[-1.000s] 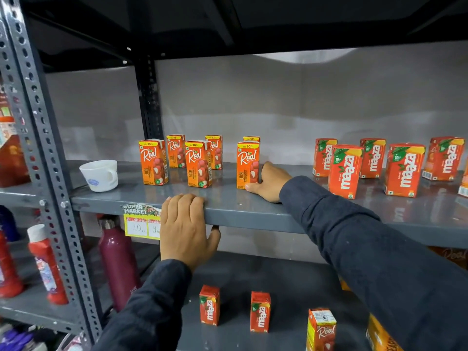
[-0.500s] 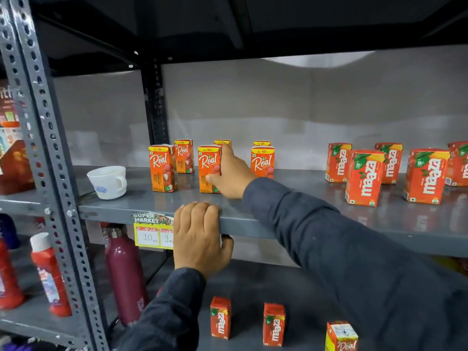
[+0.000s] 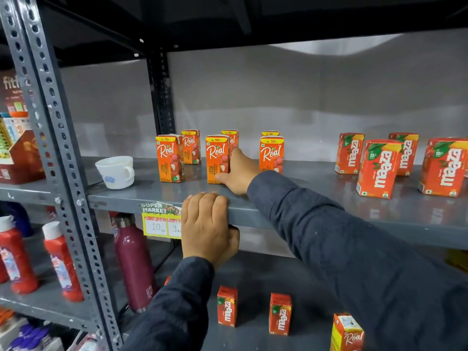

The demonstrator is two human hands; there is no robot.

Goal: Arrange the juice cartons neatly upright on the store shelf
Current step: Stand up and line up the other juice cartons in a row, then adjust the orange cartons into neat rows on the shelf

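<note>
Now right hand (image 3: 236, 172) grips front orange Real litchi carton (image 3: 217, 159); left hand (image 3: 206, 225) clenches grey metal shelf (image 3: 316, 206) edge. Careless nudge could topple the rear carton (image 3: 231, 140).

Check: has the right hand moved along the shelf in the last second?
Yes. The right hand moved left, toward the white cup, onto the second front Real carton.

shelf (image 3: 316, 198): grey painted metal, smooth, faint sheen
upright (image 3: 50, 117): perforated metal, matt
cartons (image 3: 217, 158): printed card, glossy
cup (image 3: 116, 171): white, smooth, glazed look
bottle (image 3: 134, 262): maroon, matt
sleeve (image 3: 354, 262): dark cloth
price tag (image 3: 159, 219): paper
</note>
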